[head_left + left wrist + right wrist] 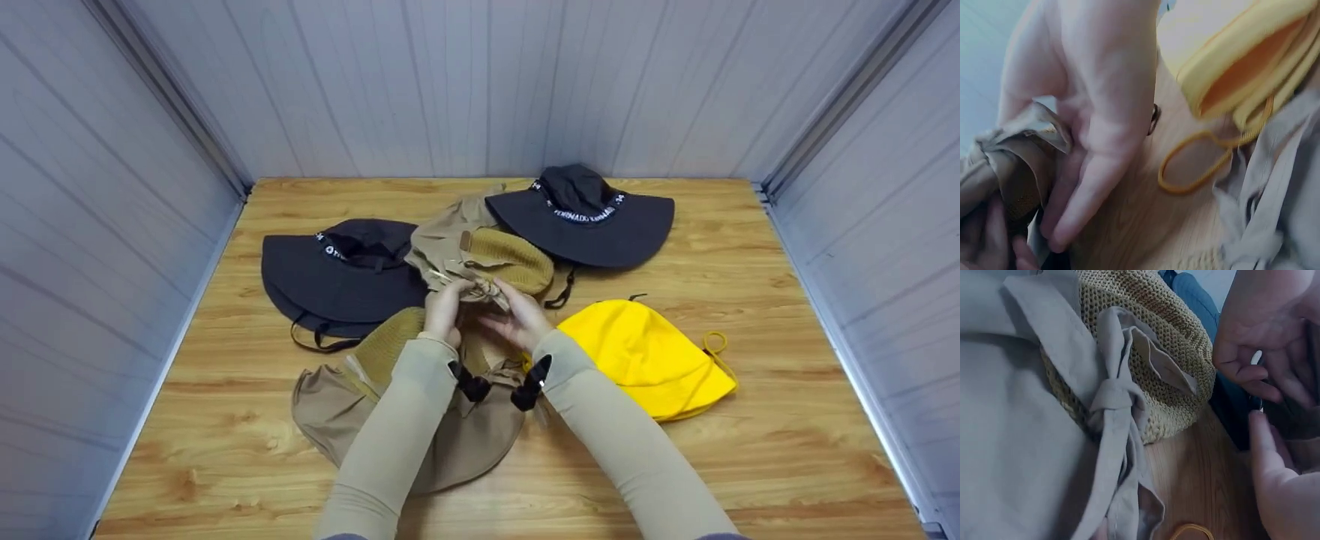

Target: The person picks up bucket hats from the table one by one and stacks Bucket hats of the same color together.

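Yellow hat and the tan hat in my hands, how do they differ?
The yellow hat looks plain, while the tan hat has a coarsely woven crown. The yellow hat lies on the wooden surface; the tan hat is held by the left hand and right hand. Both appear at least partly cloth.

Gathered tan cloth (1009, 156) (left wrist view) cut off by the left edge
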### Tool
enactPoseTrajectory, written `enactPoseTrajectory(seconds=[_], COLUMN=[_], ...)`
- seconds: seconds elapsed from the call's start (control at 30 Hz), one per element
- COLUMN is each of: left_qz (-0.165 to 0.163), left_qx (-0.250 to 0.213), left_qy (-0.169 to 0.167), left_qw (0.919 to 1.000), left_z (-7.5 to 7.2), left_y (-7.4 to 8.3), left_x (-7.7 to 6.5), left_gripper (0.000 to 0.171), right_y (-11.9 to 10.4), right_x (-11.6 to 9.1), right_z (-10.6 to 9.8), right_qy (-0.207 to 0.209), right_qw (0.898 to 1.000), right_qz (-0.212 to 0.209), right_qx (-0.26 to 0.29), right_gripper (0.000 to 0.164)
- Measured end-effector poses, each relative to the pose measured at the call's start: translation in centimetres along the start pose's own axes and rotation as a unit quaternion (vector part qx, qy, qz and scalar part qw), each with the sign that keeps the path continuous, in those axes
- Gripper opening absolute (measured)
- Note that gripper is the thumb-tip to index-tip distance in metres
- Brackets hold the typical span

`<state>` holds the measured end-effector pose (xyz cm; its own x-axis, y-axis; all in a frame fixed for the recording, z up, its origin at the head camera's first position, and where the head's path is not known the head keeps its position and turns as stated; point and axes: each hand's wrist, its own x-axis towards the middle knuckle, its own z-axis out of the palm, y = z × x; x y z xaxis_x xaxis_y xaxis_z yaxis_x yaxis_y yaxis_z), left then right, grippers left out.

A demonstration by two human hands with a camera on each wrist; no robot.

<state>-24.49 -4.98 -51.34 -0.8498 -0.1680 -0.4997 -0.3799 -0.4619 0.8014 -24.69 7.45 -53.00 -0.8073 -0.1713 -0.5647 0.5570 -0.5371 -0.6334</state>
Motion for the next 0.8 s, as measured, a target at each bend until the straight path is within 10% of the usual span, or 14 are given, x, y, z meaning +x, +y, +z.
enactPoseTrajectory(seconds=[0.23,0.57,0.8], left_qz=[-0.023,-0.071,-0.064], left_qx=[-0.046,-0.142,-0.243], left_qy=[-0.049,-0.061,-0.117], left_qw=[0.9975,0.9854,0.961], left_z=[-0.5,-1.6,-2.5], left_y=[0.4,0.7,1.0], left_x=[-0.2,0.8,1.8], left_gripper=[0.061,0.086,0.078], right_y=[-0.6,-1.1,-0.9], right_x=[-0.3,-0.8,-1.4], right_z=[0.3,0.6,-0.3], right_qy=[-0.005,-0.048,-0.063], right_qw=[0.994,0.991,0.993], right_qz=[-0.078,-0.063,-0.043], right_qx=[0.074,0.103,0.092], right_gripper=[0.014,0.018,0.021])
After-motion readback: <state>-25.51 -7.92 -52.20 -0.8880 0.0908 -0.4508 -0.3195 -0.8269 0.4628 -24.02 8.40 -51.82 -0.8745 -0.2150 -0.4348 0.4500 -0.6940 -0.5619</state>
